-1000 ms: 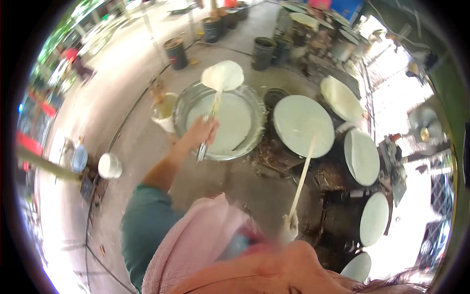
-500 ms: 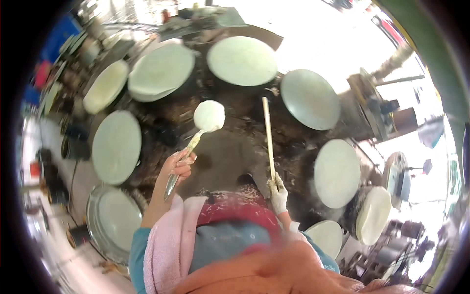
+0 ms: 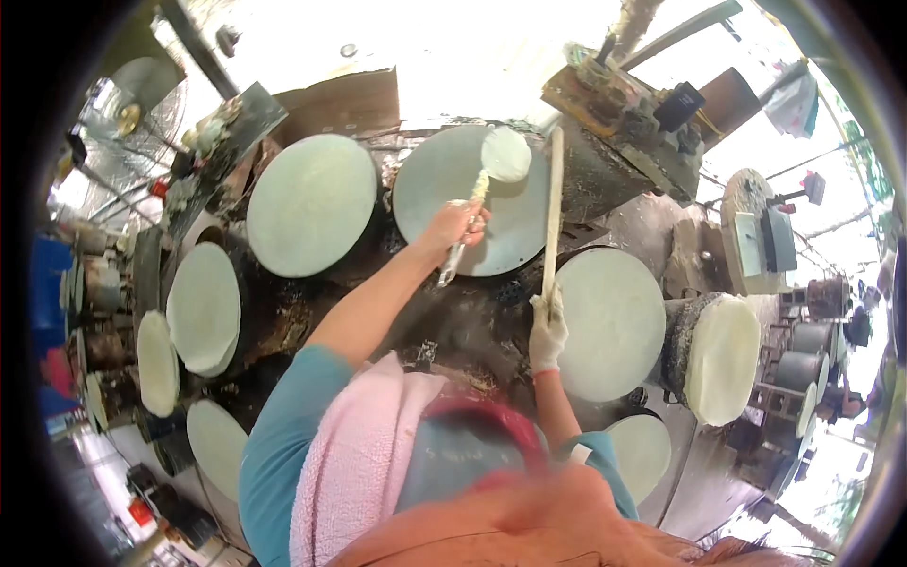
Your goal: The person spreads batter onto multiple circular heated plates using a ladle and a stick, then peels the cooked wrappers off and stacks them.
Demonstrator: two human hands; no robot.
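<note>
My bare left hand (image 3: pixel 458 229) is closed round the handle of a ladle (image 3: pixel 506 155). White batter fills the ladle's bowl and coats the upper part of its handle. The bowl hangs over a bare grey round griddle (image 3: pixel 430 184) in front of me; whether it touches the surface I cannot tell. In a white glove, my right hand (image 3: pixel 548 338) grips a long flat wooden stick (image 3: pixel 554 213). The stick points away from me along the griddle's right edge. Just right of that hand lies a griddle covered by a pale round sheet (image 3: pixel 609 326).
More round griddles with pale sheets curve around me, one (image 3: pixel 312 203) at front left. A thick pale stack (image 3: pixel 723 359) stands on a dark base at right. Beyond the bare griddle are a cardboard sheet (image 3: pixel 340 104) and a cluttered stand (image 3: pixel 605 104).
My view has swung to the right. My left arm has stretched forward, bringing the full ladle over the bare griddle. The stick, still in my right hand, is now beside that griddle.
</note>
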